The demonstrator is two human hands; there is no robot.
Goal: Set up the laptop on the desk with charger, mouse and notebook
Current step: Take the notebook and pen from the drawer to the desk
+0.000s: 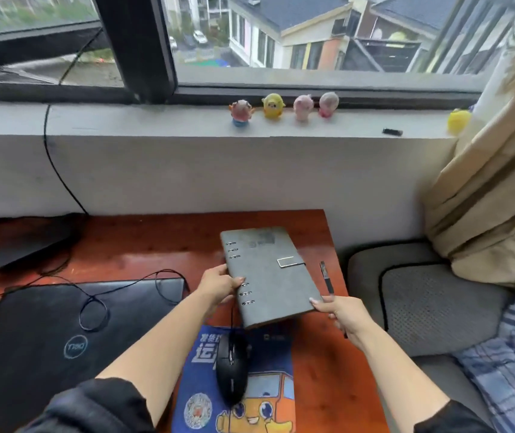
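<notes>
1. Hands grip a grey ring-bound notebook point(270, 276): left hand point(218, 284) at its spine, right hand point(345, 314) at its near corner.
2. Notebook is at the reddish wooden desk point(143, 245)'s right edge, beyond the black wired mouse point(232, 367).
3. Closed black laptop point(62, 339) lies left.

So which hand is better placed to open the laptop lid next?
Left, probably. The left hand holds the notebook on the side nearest the closed laptop. The right hand is farther away and also holds a pen.

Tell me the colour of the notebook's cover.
Grey, with a silver metal clasp and ring binding; the notebook shows clearly in the head view, the only one.
</notes>
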